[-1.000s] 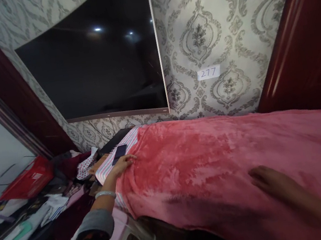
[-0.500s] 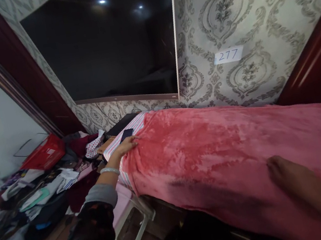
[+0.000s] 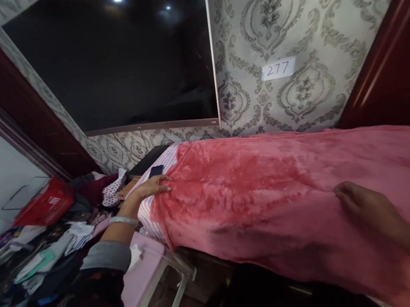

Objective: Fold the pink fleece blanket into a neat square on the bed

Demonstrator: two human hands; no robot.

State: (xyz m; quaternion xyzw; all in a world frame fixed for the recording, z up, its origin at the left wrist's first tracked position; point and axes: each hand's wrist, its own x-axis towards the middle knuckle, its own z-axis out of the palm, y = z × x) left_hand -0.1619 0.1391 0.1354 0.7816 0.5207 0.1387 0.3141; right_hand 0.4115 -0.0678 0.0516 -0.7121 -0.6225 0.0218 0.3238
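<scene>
A pink plush blanket (image 3: 234, 185) lies spread over a long, low surface in front of me. Its left edge is pinched in the fingers of my left hand (image 3: 155, 185). My right hand (image 3: 369, 206) is closed on the blanket farther right, where a crease runs away from the fingertips. Beneath the left edge shows a striped cloth (image 3: 150, 217) in white, pink and blue. A dark phone (image 3: 156, 171) rests on that cloth just beyond my left hand.
A pink-topped plastic stool (image 3: 149, 264) stands at front left. Heaped clothes (image 3: 59, 248) and a red basket (image 3: 45, 203) fill the left side. A large television (image 3: 124, 56) hangs on the patterned wall (image 3: 271, 14), beside a paper label (image 3: 278, 68) reading 277.
My right hand has lifted slightly, drawing the blanket up into a crease near its fingers. The left hand keeps hold of the edge. The view has shifted a little to the right.
</scene>
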